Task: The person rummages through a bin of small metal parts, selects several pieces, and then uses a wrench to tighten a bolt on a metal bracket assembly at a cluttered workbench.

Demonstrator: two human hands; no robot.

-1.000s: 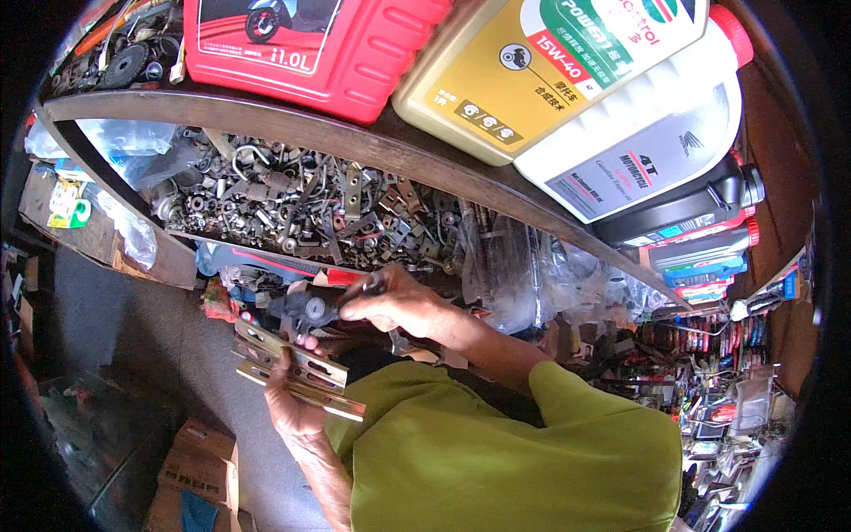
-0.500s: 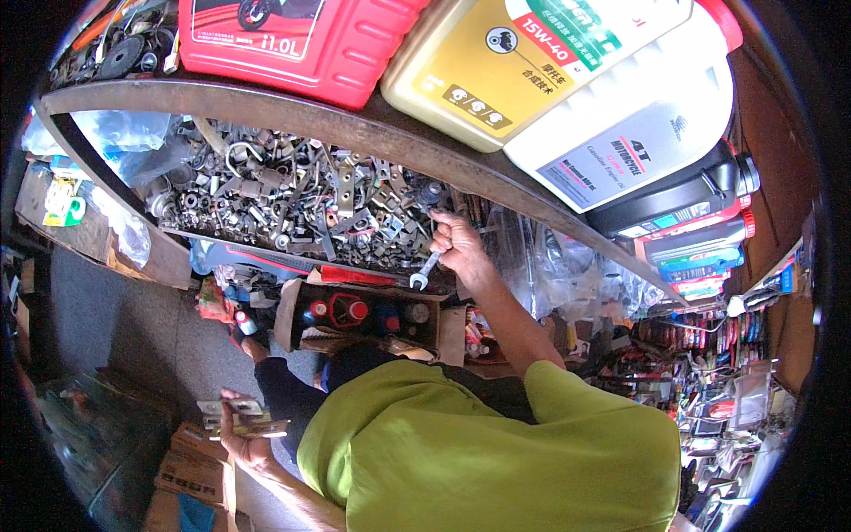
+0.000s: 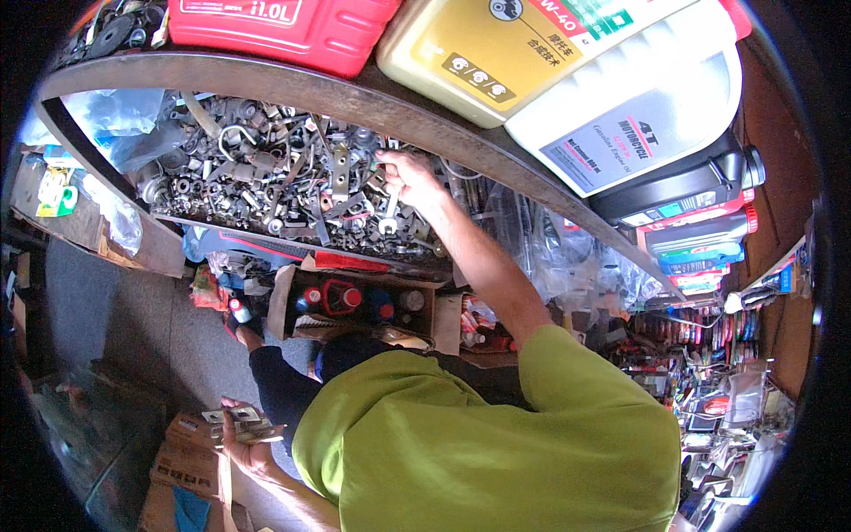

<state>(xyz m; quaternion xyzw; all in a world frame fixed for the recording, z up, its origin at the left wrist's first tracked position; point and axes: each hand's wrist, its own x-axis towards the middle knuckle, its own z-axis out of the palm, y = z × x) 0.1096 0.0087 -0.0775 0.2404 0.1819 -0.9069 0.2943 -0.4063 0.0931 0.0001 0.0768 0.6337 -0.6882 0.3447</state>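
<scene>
My right hand (image 3: pixel 411 180) is closed round an open-end wrench (image 3: pixel 389 218), whose jaw points down toward me. Its fingers reach over a heap of loose metal parts (image 3: pixel 266 191) on the shelf; whether the fingertips touch any part I cannot tell. A flat steel bracket (image 3: pixel 340 175) with holes lies on the heap, just left of that hand. Low on the left, well away from the shelf, my left hand (image 3: pixel 251 455) grips several flat metal plates (image 3: pixel 244 424), thumb across them.
Above the heap runs a metal shelf edge (image 3: pixel 266 75), bearing a red oil jug (image 3: pixel 284 35), a yellow one (image 3: pixel 461 66) and a grey one (image 3: pixel 620 133). Below stands a cardboard box (image 3: pixel 282 306) of bottles. Plastic bags (image 3: pixel 567 266) hang to the right of my forearm.
My right hand has moved up and left, farther over the heap, still holding the wrench. My left hand keeps the plates, now tilted a little differently. The whole view has shifted slightly.
</scene>
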